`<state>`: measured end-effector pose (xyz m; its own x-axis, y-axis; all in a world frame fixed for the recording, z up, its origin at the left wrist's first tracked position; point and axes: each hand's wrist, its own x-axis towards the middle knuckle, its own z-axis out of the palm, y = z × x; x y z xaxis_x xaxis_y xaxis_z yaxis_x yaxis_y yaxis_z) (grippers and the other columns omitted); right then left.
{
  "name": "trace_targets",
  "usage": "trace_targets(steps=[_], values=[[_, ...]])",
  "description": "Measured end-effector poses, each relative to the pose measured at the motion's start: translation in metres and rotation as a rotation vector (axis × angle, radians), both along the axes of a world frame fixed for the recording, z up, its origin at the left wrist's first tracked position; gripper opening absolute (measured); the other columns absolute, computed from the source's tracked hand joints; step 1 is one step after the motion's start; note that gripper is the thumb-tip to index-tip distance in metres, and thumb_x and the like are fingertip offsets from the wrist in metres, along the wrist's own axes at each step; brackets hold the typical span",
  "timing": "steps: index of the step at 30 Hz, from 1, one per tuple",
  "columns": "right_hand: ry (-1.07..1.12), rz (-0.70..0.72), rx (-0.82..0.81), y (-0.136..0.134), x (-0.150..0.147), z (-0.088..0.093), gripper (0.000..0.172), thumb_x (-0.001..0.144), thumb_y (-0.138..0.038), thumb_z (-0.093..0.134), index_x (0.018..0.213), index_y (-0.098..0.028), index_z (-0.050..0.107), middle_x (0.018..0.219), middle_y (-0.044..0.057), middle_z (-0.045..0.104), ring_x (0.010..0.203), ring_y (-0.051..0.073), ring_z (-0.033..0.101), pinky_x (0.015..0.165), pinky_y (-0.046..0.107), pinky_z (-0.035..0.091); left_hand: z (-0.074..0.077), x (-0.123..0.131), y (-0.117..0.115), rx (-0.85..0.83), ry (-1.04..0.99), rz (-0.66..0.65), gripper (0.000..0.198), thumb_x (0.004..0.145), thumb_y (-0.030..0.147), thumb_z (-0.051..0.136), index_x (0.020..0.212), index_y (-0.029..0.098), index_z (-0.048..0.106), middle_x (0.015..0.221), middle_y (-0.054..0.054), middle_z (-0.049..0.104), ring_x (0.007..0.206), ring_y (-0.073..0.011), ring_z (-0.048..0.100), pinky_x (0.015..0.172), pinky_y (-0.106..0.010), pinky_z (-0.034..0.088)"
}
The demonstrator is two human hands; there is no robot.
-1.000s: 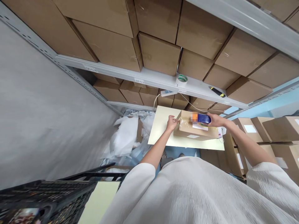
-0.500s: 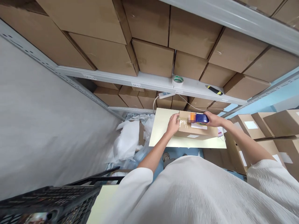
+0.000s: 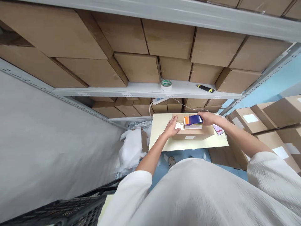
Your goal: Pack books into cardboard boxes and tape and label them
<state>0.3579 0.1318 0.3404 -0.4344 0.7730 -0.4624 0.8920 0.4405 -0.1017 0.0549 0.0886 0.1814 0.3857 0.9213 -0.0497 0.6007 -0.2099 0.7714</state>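
A cardboard box (image 3: 197,133) with a white label on its front side lies on the pale yellow table (image 3: 174,146). My left hand (image 3: 171,128) rests on the box's left end, fingers apart, beside shiny tape. Closed around the right end of a blue and orange tape dispenser (image 3: 195,119) is my right hand (image 3: 206,118). The dispenser is over the box top, above a white paper (image 3: 196,126) there.
Shelves of cardboard boxes (image 3: 138,69) stand ahead, with a tape roll (image 3: 166,84) and a yellow-black cutter (image 3: 205,88) on the ledge. A phone (image 3: 218,129) lies right of the box. Labelled cartons (image 3: 249,121) are stacked right; a black crate (image 3: 77,208) is lower left.
The camera view has shifted. My left hand has moved from the box's left edge onto its top, with fingers spread. The dispenser has moved slightly left over the box, still in my right hand.
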Motion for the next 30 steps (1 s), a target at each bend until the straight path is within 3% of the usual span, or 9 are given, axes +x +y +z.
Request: trace_targets(steps=[4, 10, 21, 25, 30], values=[[0.011, -0.014, -0.008, 0.0, 0.038, 0.004, 0.044, 0.084, -0.035, 0.086, 0.118, -0.025, 0.06, 0.117, 0.011, 0.078, 0.1, 0.03, 0.075, 0.071, 0.032, 0.048, 0.002, -0.001, 0.003, -0.016, 0.058, 0.002, 0.105, 0.091, 0.042, 0.076, 0.178, 0.022, 0.021, 0.186, -0.019, 0.024, 0.176, -0.0358, 0.015, 0.141, -0.057, 0.019], [0.048, -0.073, 0.021, -0.003, 0.132, 0.003, 0.041, 0.086, -0.046, 0.084, 0.114, -0.025, 0.062, 0.114, 0.011, 0.079, 0.095, 0.028, 0.075, 0.071, 0.031, 0.048, 0.004, -0.003, 0.006, -0.033, 0.134, -0.016, 0.099, 0.092, 0.045, 0.072, 0.177, 0.024, 0.026, 0.186, -0.016, 0.027, 0.176, -0.0377, 0.012, 0.14, -0.061, 0.02], [0.133, -0.111, 0.035, -0.018, 0.282, -0.024, 0.031, 0.08, -0.03, 0.083, 0.104, -0.025, 0.063, 0.104, 0.009, 0.077, 0.092, 0.029, 0.072, 0.077, 0.033, 0.05, 0.012, -0.004, 0.013, -0.069, 0.242, -0.025, 0.099, 0.09, 0.049, 0.069, 0.177, 0.024, 0.027, 0.186, -0.017, 0.026, 0.175, -0.0406, 0.014, 0.139, -0.065, 0.02], [0.12, -0.081, 0.047, -0.018, 0.306, -0.039, 0.031, 0.082, -0.029, 0.08, 0.106, -0.025, 0.062, 0.105, 0.01, 0.077, 0.095, 0.029, 0.072, 0.078, 0.034, 0.05, 0.011, -0.003, 0.016, -0.075, 0.248, -0.018, 0.1, 0.088, 0.049, 0.07, 0.176, 0.023, 0.029, 0.185, -0.017, 0.029, 0.175, -0.0407, 0.016, 0.14, -0.064, 0.021], [0.059, -0.07, 0.043, -0.012, 0.298, -0.065, 0.035, 0.083, -0.027, 0.08, 0.112, -0.024, 0.061, 0.113, 0.013, 0.076, 0.101, 0.029, 0.073, 0.081, 0.032, 0.05, 0.012, -0.001, 0.018, -0.055, 0.235, -0.024, 0.104, 0.083, 0.045, 0.073, 0.174, 0.019, 0.031, 0.182, -0.018, 0.034, 0.174, -0.0392, 0.021, 0.142, -0.058, 0.023]])
